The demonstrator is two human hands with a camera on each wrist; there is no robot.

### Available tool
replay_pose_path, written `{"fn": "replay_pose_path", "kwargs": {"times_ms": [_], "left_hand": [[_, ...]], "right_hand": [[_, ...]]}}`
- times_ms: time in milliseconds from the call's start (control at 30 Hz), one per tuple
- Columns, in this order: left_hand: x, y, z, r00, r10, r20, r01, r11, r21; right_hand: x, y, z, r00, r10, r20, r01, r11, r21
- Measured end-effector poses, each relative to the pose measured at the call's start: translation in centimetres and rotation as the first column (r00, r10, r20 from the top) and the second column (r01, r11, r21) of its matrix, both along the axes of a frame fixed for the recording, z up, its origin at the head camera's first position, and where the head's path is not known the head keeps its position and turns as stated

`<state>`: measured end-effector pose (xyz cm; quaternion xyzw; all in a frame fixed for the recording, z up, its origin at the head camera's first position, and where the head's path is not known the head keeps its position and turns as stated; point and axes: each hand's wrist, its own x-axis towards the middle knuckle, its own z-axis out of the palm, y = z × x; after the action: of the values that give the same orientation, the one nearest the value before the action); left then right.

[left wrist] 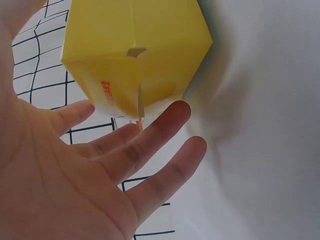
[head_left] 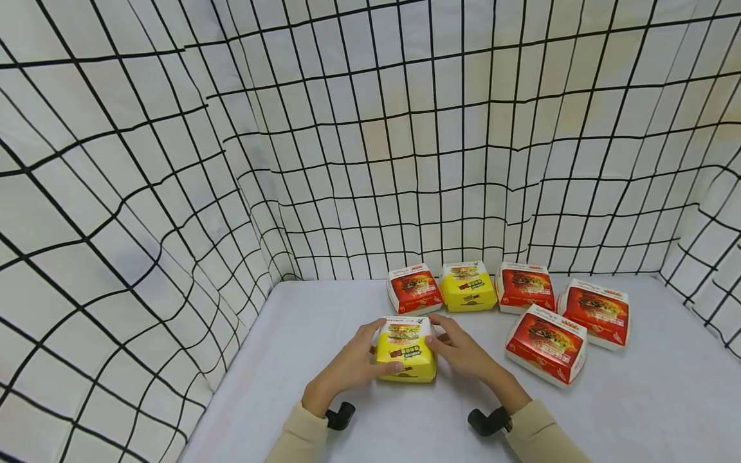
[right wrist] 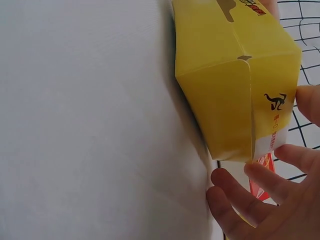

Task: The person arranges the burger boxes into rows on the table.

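Note:
In the head view, a yellow burger box (head_left: 407,350) sits on the white table between both hands. My left hand (head_left: 350,363) holds its left side, thumb across the front and index finger at the back left corner. The other left fingers (left wrist: 160,180) spread beside the yellow wall in the left wrist view. From the right, my right hand (head_left: 463,350) grips the box, thumb on the top's right edge and index finger at the back corner. In the right wrist view, the remaining fingers (right wrist: 235,200) bend loosely near the white-banded side.
Behind stand a red burger box (head_left: 414,289), a yellow one (head_left: 469,287) and another red one (head_left: 525,287). Two more red boxes, one at the far right (head_left: 596,312) and one nearer (head_left: 547,344), lie right of my right hand. A black-grid white curtain (head_left: 370,167) surrounds the table.

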<state>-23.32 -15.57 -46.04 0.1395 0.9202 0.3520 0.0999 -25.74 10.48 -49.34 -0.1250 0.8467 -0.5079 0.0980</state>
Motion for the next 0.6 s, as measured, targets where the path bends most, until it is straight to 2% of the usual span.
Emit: {"fn": "replay_pose_path", "kwargs": {"times_ms": [167,600], "left_hand": [[-0.05,0.14,-0.29,1.000,-0.019,-0.006,0.019,1.000,0.014],[-0.26,0.08,-0.61,1.000,-0.020,-0.019,0.020,1.000,0.006]], "right_hand": [[0.16,-0.01,0.05,1.000,0.014,0.000,-0.014,1.000,0.002],[0.20,0.04,0.21,1.000,0.020,-0.003,-0.020,1.000,0.001]]}}
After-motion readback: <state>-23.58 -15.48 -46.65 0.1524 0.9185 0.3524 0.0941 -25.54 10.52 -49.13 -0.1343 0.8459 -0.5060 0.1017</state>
